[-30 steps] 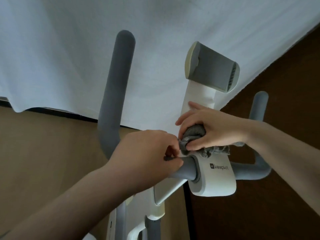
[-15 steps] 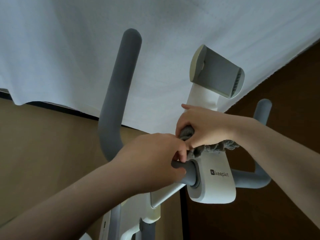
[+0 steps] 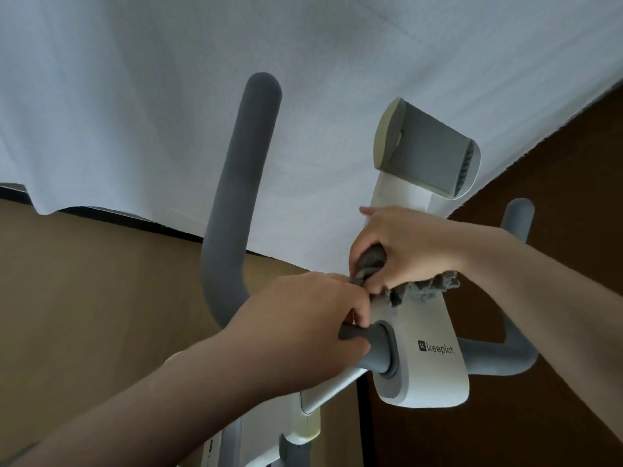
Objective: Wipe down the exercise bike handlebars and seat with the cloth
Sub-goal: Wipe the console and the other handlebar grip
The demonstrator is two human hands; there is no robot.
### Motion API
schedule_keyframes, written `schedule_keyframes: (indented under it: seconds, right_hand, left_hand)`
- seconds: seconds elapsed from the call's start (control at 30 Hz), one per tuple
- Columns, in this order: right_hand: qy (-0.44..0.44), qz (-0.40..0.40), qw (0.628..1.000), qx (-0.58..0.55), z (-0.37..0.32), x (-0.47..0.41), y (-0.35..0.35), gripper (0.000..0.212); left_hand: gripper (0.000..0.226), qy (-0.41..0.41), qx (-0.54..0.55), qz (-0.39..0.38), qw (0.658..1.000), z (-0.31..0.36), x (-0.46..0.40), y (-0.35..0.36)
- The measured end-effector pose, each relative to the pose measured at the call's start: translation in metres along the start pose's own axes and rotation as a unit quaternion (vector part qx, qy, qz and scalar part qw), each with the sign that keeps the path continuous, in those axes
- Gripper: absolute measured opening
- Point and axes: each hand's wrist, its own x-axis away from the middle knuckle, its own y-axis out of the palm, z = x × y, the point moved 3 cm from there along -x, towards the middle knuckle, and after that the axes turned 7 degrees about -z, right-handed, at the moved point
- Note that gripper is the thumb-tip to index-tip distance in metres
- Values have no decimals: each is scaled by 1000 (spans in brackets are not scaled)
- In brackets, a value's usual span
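White fabric sheet (image 3: 168, 96) fills the upper part of our view, hanging over a tan floor (image 3: 84, 315) on the left and a dark brown floor (image 3: 556, 433) on the right. Before us stands the white exercise bike stem (image 3: 428, 348) marked "keepkit", with a grey ribbed device holder (image 3: 428, 156) at its top. We see the grey foam-covered handlebars (image 3: 236, 203) running through the stem: the left branch curves up in front of the sheet, the right branch bends up behind our right forearm.

Our left hand (image 3: 303, 332) curls round the grey bar just beside the stem, thumb and fingers wrapped over it. Our right hand (image 3: 404, 251) grips the bunched grey fuzzy cloth (image 3: 414, 291), fingers curled round it, and presses it against the top face of the white stem; a frayed edge of the cloth trails out to the right below the hand. The fingertips of the two hands are touching or nearly so at the cloth's left end. We cannot see the seat.
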Motion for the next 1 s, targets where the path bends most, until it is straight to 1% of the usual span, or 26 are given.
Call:
schedule_keyframes:
  seconds: [0.1, 0.17, 0.23, 0.3, 0.37, 0.43, 0.5, 0.53, 0.6, 0.63, 0.67, 0.7, 0.73, 0.77, 0.83, 0.87, 0.97, 1.0]
  right_hand:
    - [-12, -58, 998, -11, -8, -1, 5, 25]
    - [-13, -29, 999, -36, -6, 0, 1, 24]
    - [-24, -6, 999, -25, -6, 1, 2, 23]
    - [-42, -20, 999, 1, -10, 1, 7, 23]
    - [-51, -27, 998, -15, -10, 1, 7, 22]
    - [-41, 9, 998, -36, -3, 0, 3, 23]
    - [-47, 41, 998, 8, 2, -2, 4, 24]
    - [-61, 33, 997, 33, 1, -4, 8, 24]
    - [-77, -2, 996, 42, -2, -5, 11, 24]
    - [-73, 7, 997, 33, 0, -4, 8, 24]
    - [-64, 35, 997, 28, 4, -4, 5, 25]
    - [-56, 63, 996, 36, 7, -3, 2, 24]
    - [-52, 74, 995, 52, 7, -3, 3, 23]
    - [-55, 64, 994, 69, 4, -2, 6, 22]
    - [-57, 9, 995, 78, -4, -3, 15, 25]
    - [-51, 5, 995, 80, -4, -4, 16, 26]
    - [-18, 72, 993, 88, 0, -5, 11, 24]
    - [-17, 65, 995, 78, -1, -4, 12, 21]
  left_hand:
    - [14, -1, 8, -7, 1000, 0, 0, 0]
    - [12, 2, 3, -6, 1000, 0, -1, 0]
    - [13, 2, 3, -4, 1000, 0, -1, 0]
    - [15, 4, 6, -7, 1000, 1, 0, 0]
    - [14, 5, 6, -8, 1000, 0, -1, 0]
    - [11, 5, 5, -9, 1000, -1, -1, 0]
    - [10, 8, 2, -9, 1000, 0, -2, 1]
    - [11, 8, 2, -10, 1000, 0, -2, 1]
    - [13, 5, 6, -15, 1000, -2, -3, 1]
    - [13, 5, 5, -18, 1000, -2, -3, 1]
    - [12, 7, 2, -19, 1000, -2, -3, 1]
    - [12, 10, -2, -18, 1000, -2, -2, 1]
    - [13, 12, -5, -15, 1000, -2, -1, 1]
    - [14, 14, -6, -12, 1000, -1, -1, 1]
    - [16, 13, -3, -9, 1000, -1, -1, 0]
    - [16, 13, -3, -9, 1000, -1, -1, 0]
    - [16, 15, -9, -11, 1000, -1, -1, 0]
    - [17, 16, -7, -12, 1000, -1, -1, 0]
